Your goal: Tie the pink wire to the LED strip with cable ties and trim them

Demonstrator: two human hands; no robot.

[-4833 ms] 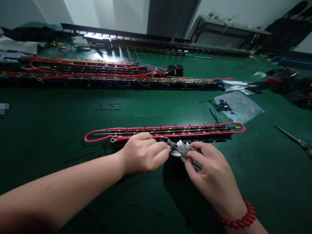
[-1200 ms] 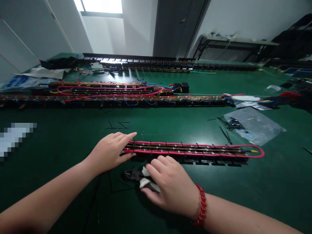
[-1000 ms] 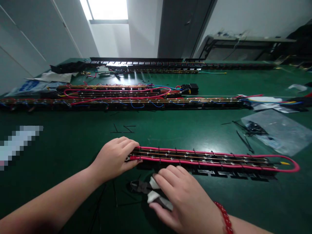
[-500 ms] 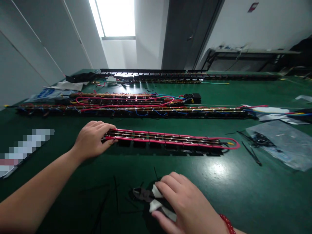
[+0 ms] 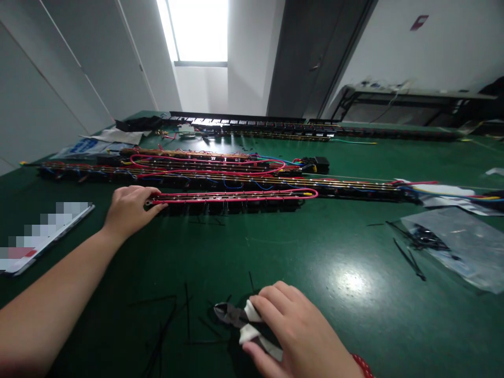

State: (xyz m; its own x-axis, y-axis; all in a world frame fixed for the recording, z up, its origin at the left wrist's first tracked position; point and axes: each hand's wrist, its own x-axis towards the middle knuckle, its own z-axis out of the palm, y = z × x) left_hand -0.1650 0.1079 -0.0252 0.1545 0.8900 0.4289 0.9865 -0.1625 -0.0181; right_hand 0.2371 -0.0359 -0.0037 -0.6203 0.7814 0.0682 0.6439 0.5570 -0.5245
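With the short wired strip (image 5: 232, 198) at the centre left of the desk (image 5: 354, 252) pinched at its end by the left hand (image 5: 128, 210), its pink loop could be snagged on the longer strips (image 5: 220, 176) just behind, while the cutters (image 5: 236, 317) are covered by the right hand (image 5: 293, 331), its grip curled loosely over them.

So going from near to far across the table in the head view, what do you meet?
Right hand on cutters → left hand on short wired strip → long wired strips → black rails at the far edge.
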